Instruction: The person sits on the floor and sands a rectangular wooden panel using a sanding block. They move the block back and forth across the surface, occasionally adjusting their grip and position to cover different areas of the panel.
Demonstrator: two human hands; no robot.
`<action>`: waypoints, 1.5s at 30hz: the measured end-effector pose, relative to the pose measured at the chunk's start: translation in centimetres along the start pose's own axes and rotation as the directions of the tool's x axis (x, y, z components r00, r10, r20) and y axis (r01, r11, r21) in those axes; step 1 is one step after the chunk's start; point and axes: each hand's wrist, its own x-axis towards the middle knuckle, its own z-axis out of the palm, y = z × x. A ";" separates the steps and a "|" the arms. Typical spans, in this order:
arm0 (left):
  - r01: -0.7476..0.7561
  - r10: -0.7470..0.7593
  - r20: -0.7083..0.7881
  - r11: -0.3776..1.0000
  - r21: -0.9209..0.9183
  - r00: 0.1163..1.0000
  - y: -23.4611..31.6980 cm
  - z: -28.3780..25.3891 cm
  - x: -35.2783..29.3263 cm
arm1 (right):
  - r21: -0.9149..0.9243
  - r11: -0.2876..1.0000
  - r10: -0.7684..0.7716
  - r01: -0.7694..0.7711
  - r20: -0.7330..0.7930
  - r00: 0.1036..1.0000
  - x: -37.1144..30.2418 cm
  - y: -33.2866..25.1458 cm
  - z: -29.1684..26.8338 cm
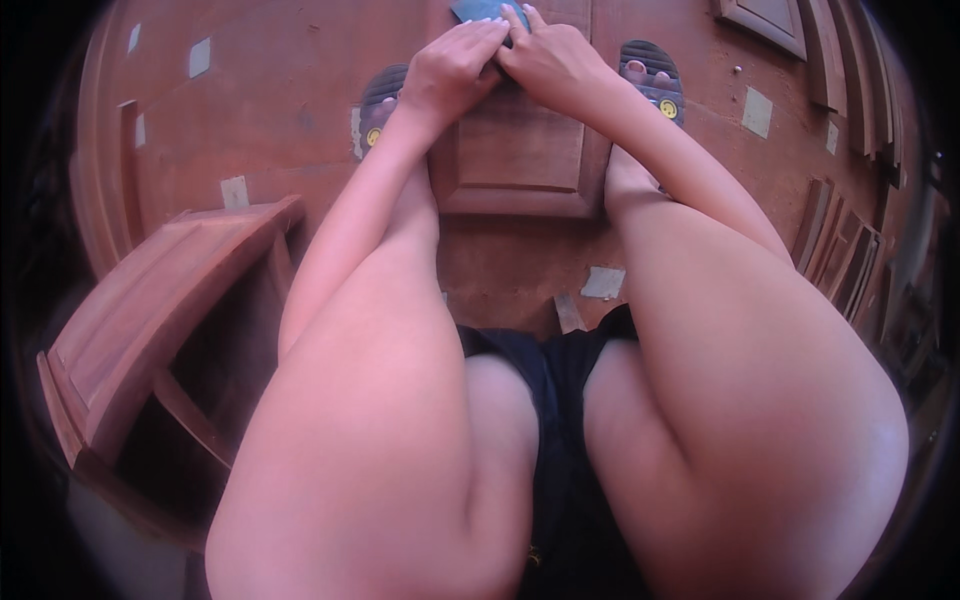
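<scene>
At the top of the view, both my hands meet over a blue sheet (pixel 476 10) that looks like sandpaper. My left hand (pixel 455 66) has its fingers bent together at the sheet's lower edge. From the other side my right hand (pixel 552 58) presses on it, fingertips over the blue surface and thumb near the left hand. Beneath them, a brown wooden panel door (pixel 520 145) with a raised centre and framed border lies flat between my feet. The sheet's far part is cut off by the picture's edge, and my fingers cover some of it.
My sandalled feet (pixel 652 80) flank the door. To the left leans a curved-looking wooden frame piece (pixel 165 300). Wooden strips (pixel 838 245) are stacked at the right, and another panel (pixel 765 22) lies at the upper right. Pale paper scraps (pixel 757 112) dot the reddish-brown floor.
</scene>
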 end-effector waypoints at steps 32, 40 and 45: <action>0.349 -0.360 -0.058 0.926 -0.143 0.931 -1.4 -2.1 -4.1 | 0.968 -0.241 0.962 0.065 0.230 0.148 -11.1 5.8 0.2; 0.176 -0.180 -0.186 0.984 -0.038 0.966 -0.9 -2.0 -3.7 | 0.987 -0.098 0.986 0.124 0.079 0.149 -11.6 5.7 2.4; 0.018 -0.019 -0.020 0.998 -0.059 1.000 1.8 -2.9 -1.9 | 0.990 -0.103 0.964 0.091 0.077 0.255 -12.1 5.7 2.1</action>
